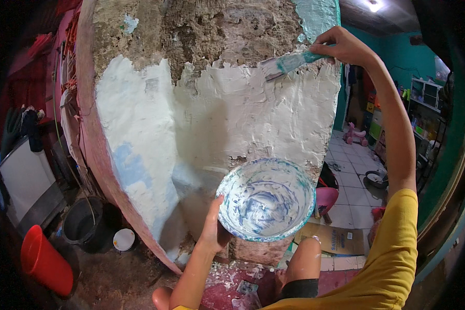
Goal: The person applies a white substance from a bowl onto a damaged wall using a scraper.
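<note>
My right hand, at the upper right, grips a teal-handled putty knife, whose wide blade rests on or very near the wall. The wall has uneven white paste over its middle and left, with rough, crumbling brown and grey patches above and below, and a light-blue patch at lower left. My left hand holds a round bowl by its left side, in front of the wall's lower part; white paste with bluish streaks coats its inside and rim.
At lower left are a red bucket, a black tub, a white-lidded container and a leaning board. Right, past the wall's edge, a tiled room holds shelving, a pink toy, a small wheel and flattened cardboard.
</note>
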The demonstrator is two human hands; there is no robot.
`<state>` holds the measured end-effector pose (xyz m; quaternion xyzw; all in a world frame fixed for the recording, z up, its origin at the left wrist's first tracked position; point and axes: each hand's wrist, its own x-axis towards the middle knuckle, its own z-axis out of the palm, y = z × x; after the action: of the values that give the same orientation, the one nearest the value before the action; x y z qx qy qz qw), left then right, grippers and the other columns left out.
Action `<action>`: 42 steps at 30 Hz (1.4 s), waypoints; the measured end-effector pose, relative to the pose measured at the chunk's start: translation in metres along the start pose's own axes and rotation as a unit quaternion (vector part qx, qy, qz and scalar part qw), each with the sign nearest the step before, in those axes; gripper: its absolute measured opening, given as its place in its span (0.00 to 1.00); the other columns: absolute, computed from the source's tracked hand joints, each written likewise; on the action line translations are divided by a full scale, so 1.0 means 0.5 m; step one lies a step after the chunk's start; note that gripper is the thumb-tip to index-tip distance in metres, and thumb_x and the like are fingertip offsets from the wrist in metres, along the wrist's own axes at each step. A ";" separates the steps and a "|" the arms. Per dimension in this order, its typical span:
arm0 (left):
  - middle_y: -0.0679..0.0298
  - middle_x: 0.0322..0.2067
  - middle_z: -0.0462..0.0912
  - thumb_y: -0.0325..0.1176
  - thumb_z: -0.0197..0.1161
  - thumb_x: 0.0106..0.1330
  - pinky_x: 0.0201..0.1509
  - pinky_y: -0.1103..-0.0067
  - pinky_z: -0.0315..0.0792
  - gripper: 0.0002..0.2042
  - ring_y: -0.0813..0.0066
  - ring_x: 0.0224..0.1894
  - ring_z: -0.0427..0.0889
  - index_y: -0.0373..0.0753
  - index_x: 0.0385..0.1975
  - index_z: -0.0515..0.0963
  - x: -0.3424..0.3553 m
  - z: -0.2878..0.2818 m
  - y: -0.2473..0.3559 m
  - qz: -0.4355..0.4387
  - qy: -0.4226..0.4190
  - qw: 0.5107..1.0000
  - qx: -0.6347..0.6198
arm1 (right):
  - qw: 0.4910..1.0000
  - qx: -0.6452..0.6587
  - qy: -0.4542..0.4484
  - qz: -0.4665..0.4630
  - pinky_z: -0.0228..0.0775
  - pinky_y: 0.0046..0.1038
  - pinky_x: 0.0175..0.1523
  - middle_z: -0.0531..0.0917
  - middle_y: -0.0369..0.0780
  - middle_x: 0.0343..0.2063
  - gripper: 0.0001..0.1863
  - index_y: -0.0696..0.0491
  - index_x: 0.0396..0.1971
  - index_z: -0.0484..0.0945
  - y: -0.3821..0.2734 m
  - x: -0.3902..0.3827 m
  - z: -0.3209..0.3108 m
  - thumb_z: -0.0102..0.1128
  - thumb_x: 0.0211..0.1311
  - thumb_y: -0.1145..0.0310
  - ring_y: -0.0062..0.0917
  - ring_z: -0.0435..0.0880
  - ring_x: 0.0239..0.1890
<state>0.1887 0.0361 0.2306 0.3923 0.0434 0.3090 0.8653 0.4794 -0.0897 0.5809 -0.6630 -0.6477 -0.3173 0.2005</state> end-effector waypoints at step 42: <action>0.57 0.55 0.72 0.48 0.46 0.68 0.62 0.71 0.63 0.28 0.66 0.56 0.71 0.33 0.60 0.62 -0.004 0.001 0.001 -0.011 -0.004 1.000 -0.004 | 0.975 -0.038 -0.189 -0.115 0.70 0.20 0.20 0.82 0.37 0.19 0.16 0.59 0.28 0.84 -0.150 0.065 0.066 0.70 0.49 0.60 0.18 0.78 0.15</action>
<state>0.1869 0.0350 0.2309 0.3896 0.0428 0.2984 0.8703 0.4096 -0.0376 0.5685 -0.6394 -0.7331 -0.2314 0.0115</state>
